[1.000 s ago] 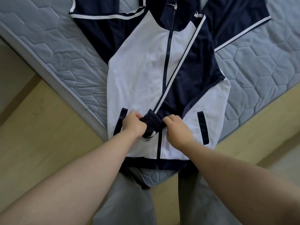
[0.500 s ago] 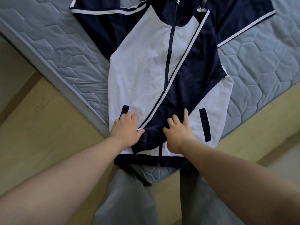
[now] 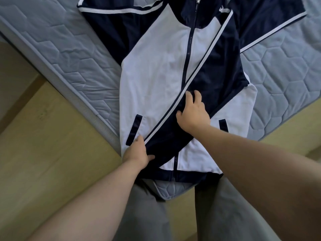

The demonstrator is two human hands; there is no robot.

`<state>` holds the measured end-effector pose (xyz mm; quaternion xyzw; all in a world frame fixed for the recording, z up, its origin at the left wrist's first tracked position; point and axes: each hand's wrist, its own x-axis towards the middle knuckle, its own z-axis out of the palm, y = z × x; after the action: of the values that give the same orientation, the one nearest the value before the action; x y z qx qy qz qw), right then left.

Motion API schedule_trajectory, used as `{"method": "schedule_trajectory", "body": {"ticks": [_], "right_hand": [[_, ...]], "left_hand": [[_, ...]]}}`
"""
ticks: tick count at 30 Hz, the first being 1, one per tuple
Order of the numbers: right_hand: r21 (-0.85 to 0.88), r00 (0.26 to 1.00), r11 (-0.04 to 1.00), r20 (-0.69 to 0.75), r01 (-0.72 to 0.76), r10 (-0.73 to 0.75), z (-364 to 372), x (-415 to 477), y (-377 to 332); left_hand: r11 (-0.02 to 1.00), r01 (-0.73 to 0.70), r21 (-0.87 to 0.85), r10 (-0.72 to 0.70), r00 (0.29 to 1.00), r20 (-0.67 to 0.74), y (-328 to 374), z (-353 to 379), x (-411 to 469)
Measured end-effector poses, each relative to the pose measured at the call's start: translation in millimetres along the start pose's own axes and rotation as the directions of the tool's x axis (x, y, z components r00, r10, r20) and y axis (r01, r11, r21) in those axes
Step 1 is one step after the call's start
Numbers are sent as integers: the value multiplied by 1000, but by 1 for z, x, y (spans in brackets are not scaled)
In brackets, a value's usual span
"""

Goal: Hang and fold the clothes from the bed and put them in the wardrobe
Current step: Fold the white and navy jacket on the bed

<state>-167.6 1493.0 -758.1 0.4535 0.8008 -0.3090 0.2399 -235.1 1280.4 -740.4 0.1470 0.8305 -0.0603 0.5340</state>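
Note:
A white and navy zip jacket (image 3: 156, 70) lies face up across a corner of the bed (image 3: 57, 54). Its right sleeve (image 3: 217, 70), navy with a white stripe, is folded diagonally over the front, running down to the hem at the lower left. My left hand (image 3: 137, 153) rests at the sleeve's cuff end near the left pocket, thumb on the navy cloth. My right hand (image 3: 192, 112) lies flat on the middle of the folded sleeve, fingers spread. The other sleeve (image 3: 112, 20) stretches out to the upper left.
The grey quilted mattress corner points toward me, its tip (image 3: 170, 190) between my legs in grey trousers (image 3: 147, 214). Light wooden floor (image 3: 43, 153) lies on both sides of the bed. A second navy garment part (image 3: 271, 18) spreads at the upper right.
Both hands held the bunched cuff at the jacket's hem. They spread flat, then my right hand slid up along the sleeve while my left moved down-left, leaving the sleeve laid out smooth.

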Motion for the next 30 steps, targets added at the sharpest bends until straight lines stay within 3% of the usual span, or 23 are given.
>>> {"method": "schedule_trajectory", "body": {"ticks": [2,4,6,8,11,13,14,16,17,20,24,30], "right_hand": [[-95,997,995,73,2,5,-7,11,-7],[-111,1000,994,12,1,0,-18,18,-15],[-78,997,997,-73,6,-12,-29,24,-29],[-42,993,997,-101,61,-65,-39,35,-48],[-65,967,970,-80,235,-240,-50,58,-86],[-143,928,922,-47,359,-369,-52,74,-113],[-170,911,900,-29,401,-412,-51,82,-126],[-172,905,890,33,422,-423,-44,97,-148],[-151,916,904,85,400,-392,-39,103,-156],[-165,935,940,244,300,-256,-23,117,-167],[-320,944,907,269,275,-192,-7,122,-170],[-458,953,859,284,227,-101,-4,123,-195]], "left_hand": [[995,-6,99,4,1000,13,4,-14,4],[997,27,71,-20,995,-100,14,-38,15],[989,63,-132,-100,951,-293,24,-70,34],[916,0,-400,-189,881,-433,32,-110,60],[758,-108,-643,-301,817,-491,41,-179,102],[618,-151,-772,-354,823,-444,47,-222,125],[511,-169,-843,-340,861,-379,51,-240,135],[263,-121,-957,-223,958,-182,59,-269,147],[199,-77,-977,-151,983,-108,62,-279,151],[217,-34,-976,37,999,-26,63,-299,162],[186,75,-980,313,941,132,53,-316,166],[160,127,-979,434,882,186,15,-328,160]]}}
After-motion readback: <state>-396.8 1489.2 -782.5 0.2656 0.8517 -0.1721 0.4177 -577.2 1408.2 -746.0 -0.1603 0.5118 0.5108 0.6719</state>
